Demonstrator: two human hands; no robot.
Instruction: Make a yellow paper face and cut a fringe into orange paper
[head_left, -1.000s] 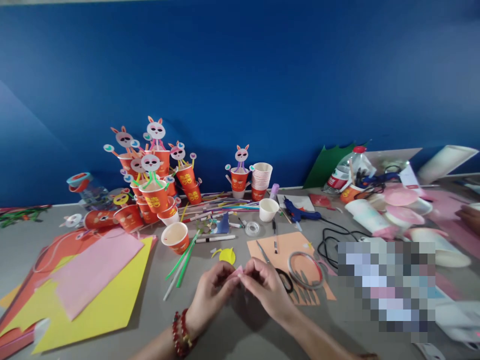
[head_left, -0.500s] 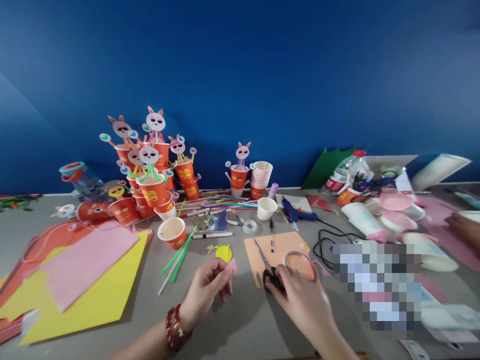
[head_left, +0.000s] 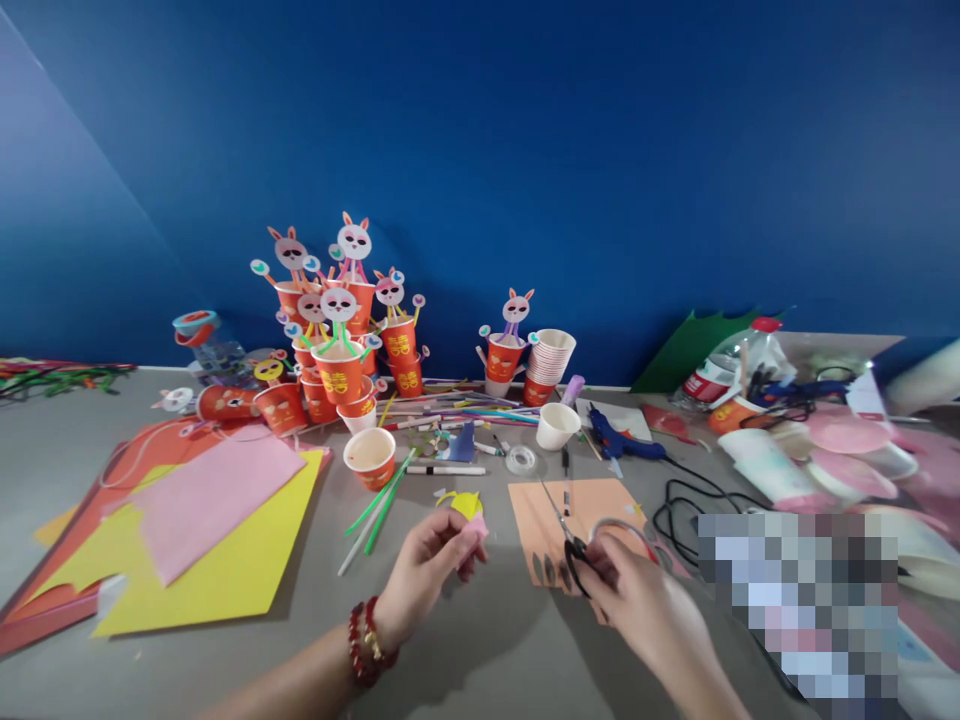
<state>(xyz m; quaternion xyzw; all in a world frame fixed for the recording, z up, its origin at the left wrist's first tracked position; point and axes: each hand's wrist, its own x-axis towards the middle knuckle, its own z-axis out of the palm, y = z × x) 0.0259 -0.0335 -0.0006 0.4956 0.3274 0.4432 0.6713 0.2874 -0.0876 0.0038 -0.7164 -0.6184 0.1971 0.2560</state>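
Observation:
Between the thumb and fingers of my left hand [head_left: 429, 572] is a small pink paper piece [head_left: 477, 526]. A yellow paper cutout [head_left: 466, 504] lies on the table just beyond it. My right hand [head_left: 646, 598] is closed on the black handles of a pair of scissors [head_left: 576, 556], whose blades point up and left over a peach paper sheet [head_left: 611, 492]. Several small dark shapes show on that sheet's lower left part. Beside my right fingers lies a roll of tape [head_left: 628, 524], partly hidden.
Red cups with rabbit figures [head_left: 337, 372] stand at the back left. Coloured paper [head_left: 225, 590] covers the left side. A blue glue gun [head_left: 622, 440] with a black cable, a bottle [head_left: 709, 378] and pink-white cups [head_left: 765, 465] are on the right.
The view has turned slightly left, so the table items appear further right. Both hands keep their holds, and the scissors' handles have shifted a little up.

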